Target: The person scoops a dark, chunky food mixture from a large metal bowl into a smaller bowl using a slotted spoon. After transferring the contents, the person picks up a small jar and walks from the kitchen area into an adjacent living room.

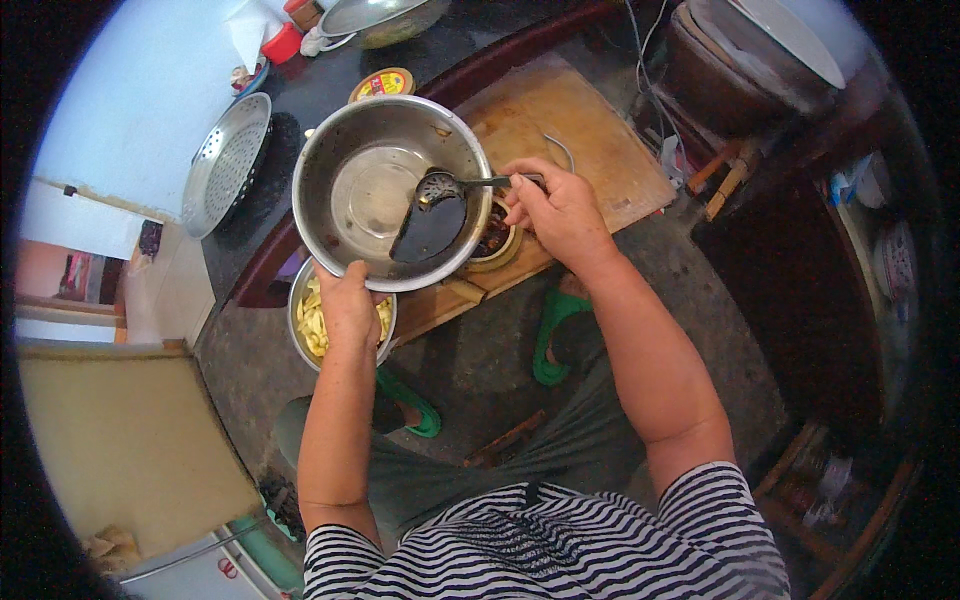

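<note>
My left hand [346, 307] grips the near rim of a metal basin [367, 187], which is tilted so that dark liquid [435, 229] pools at its right side. My right hand [551, 210] holds the handle of a slotted spoon [436, 187], whose bowl lies at the edge of the liquid. Under the basin's right rim, a round container [499, 259] with dark contents is partly hidden. Below the basin at the left, partly behind my left hand and wrist, a metal bowl [295, 330] contains pale yellow pieces [311, 319].
A wooden board [592, 127] lies beyond my right hand. On the dark counter [300, 112] are a perforated metal colander [229, 165], a round lid with printing [382, 82], a red container [283, 43] and a large pan [382, 19]. A large dark vessel [720, 67] stands at upper right.
</note>
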A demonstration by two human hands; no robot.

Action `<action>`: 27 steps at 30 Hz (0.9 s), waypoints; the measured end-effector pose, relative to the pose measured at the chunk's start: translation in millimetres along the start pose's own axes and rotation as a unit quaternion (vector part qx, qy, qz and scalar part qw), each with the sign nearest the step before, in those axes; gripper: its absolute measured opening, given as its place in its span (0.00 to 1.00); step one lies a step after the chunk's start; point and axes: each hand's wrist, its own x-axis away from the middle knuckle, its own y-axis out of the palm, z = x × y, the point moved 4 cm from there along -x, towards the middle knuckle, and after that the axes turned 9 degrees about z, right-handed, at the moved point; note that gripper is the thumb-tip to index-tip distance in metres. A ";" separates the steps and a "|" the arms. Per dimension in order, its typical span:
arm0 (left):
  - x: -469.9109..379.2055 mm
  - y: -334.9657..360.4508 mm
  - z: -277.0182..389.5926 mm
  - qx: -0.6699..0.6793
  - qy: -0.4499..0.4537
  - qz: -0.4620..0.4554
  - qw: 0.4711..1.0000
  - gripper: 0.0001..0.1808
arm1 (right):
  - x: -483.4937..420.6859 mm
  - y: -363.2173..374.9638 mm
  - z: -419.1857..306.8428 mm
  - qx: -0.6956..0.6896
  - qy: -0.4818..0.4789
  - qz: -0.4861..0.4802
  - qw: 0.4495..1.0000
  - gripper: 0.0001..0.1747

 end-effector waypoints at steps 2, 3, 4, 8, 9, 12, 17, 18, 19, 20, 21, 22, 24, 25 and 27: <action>-2.6 -6.1 -4.0 -0.004 -0.019 0.004 1.000 0.34 | 3.0 3.4 -2.7 -0.021 0.026 0.005 0.999 0.13; -3.4 -8.7 -4.7 -0.005 -0.029 0.006 1.000 0.34 | 3.7 4.9 -4.0 -0.016 0.024 0.008 1.000 0.13; -2.3 -10.7 -4.1 0.005 -0.033 0.004 0.999 0.33 | 4.3 6.1 -5.1 -0.011 0.022 0.010 1.000 0.12; 5.3 -13.3 3.7 0.043 -0.060 0.003 0.997 0.34 | 8.2 9.8 -15.2 0.008 -0.016 0.013 1.000 0.12; 5.5 -14.9 3.9 0.052 -0.071 0.005 0.996 0.35 | 8.5 11.2 -16.5 0.019 -0.029 0.009 0.999 0.12; 4.6 -23.3 0.4 0.064 -0.089 0.026 0.994 0.33 | 10.5 14.9 -21.1 0.049 -0.077 0.003 0.996 0.12; 15.6 -30.0 4.6 0.073 -0.089 0.015 0.993 0.32 | 17.4 23.0 -26.1 0.143 -0.190 -0.031 0.971 0.12; 16.6 -32.8 4.5 0.077 -0.090 0.016 0.993 0.32 | 18.9 24.4 -25.5 0.148 -0.198 -0.036 0.968 0.12; 17.2 -36.2 4.0 0.073 -0.094 0.014 0.993 0.32 | 21.2 26.1 -24.5 0.154 -0.206 -0.040 0.966 0.12; 16.8 -41.5 3.4 0.070 -0.099 0.013 0.992 0.32 | 24.1 29.7 -25.7 0.160 -0.214 -0.045 0.963 0.12; 17.1 -45.7 3.7 0.067 -0.104 0.012 0.992 0.32 | 26.9 32.6 -26.8 0.149 -0.191 -0.052 0.969 0.12; 18.2 -48.8 5.3 0.075 -0.103 0.015 0.992 0.32 | 30.3 35.6 -30.1 0.138 -0.168 -0.060 0.974 0.12; 22.5 -52.9 11.9 0.093 -0.102 0.023 0.990 0.32 | 34.3 42.1 -34.8 0.137 -0.165 -0.060 0.975 0.12; 21.7 -57.1 10.7 0.095 -0.103 0.026 0.990 0.32 | 35.8 44.2 -36.1 0.146 -0.185 -0.051 0.970 0.11; 19.0 -67.6 7.1 0.098 -0.105 0.035 0.989 0.32 | 39.4 49.9 -36.9 0.160 -0.210 -0.048 0.963 0.12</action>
